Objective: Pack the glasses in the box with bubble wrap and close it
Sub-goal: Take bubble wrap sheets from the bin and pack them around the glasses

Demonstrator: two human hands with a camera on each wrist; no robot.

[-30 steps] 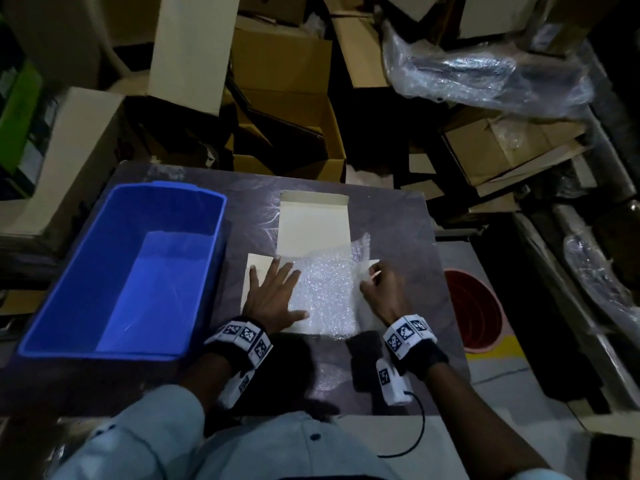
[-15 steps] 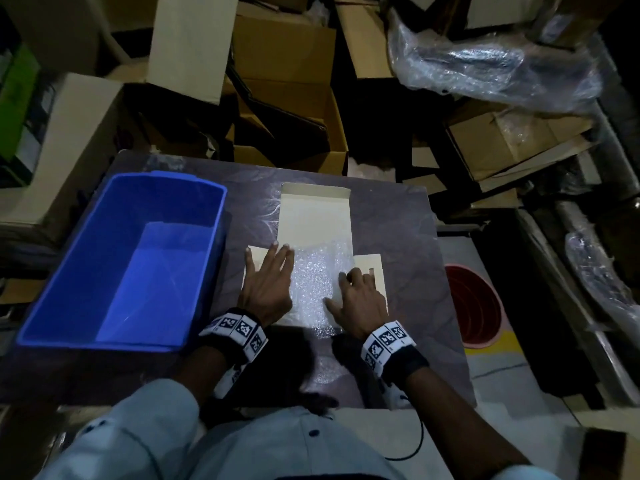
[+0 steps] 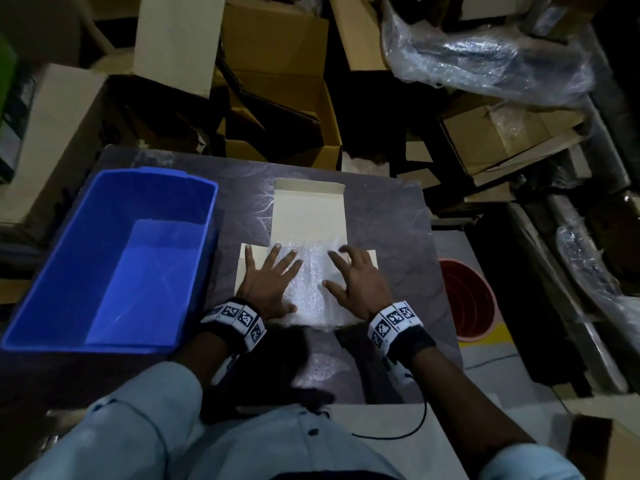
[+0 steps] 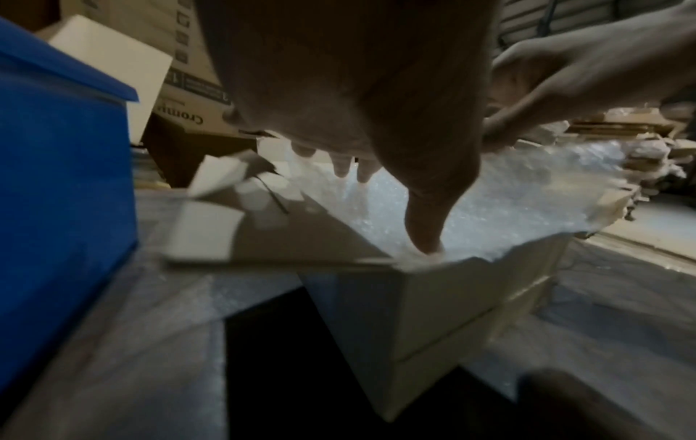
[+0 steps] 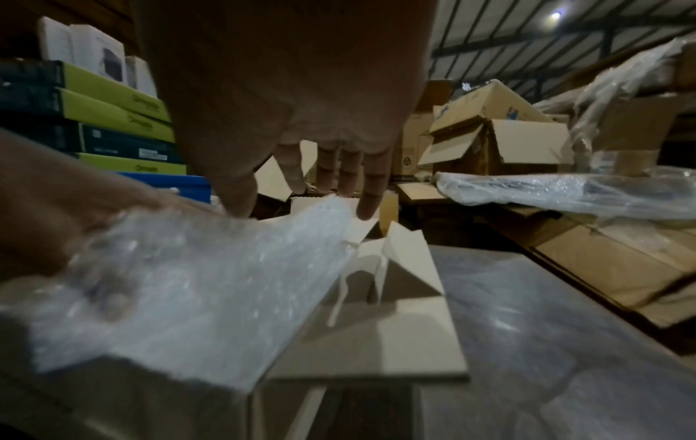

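Observation:
A small cream cardboard box [image 3: 308,216] stands in the middle of the dark table, its lid flap lying open toward the far side and side flaps spread out. Bubble wrap [image 3: 313,285] fills its top. My left hand [image 3: 268,280] lies flat with spread fingers on the wrap's left part; in the left wrist view its thumb [image 4: 425,235] presses the bubble wrap [image 4: 508,196] at the box's near corner. My right hand [image 3: 353,282] hovers over the wrap's right side with fingers loosely bent, fingertips [image 5: 367,208] touching the bubble wrap [image 5: 196,282]. No glasses are visible.
A large blue plastic bin [image 3: 107,258] stands on the table's left part, close to the box. A red bucket [image 3: 467,299] sits on the floor to the right. Cardboard boxes [image 3: 277,98] and plastic-wrapped bundles [image 3: 485,53] crowd the area beyond the table.
The raised bubble wrap has been pushed down flat into the box. My right hand moved from the wrap's right edge onto its top, then lifted slightly; the left hand stayed pressing.

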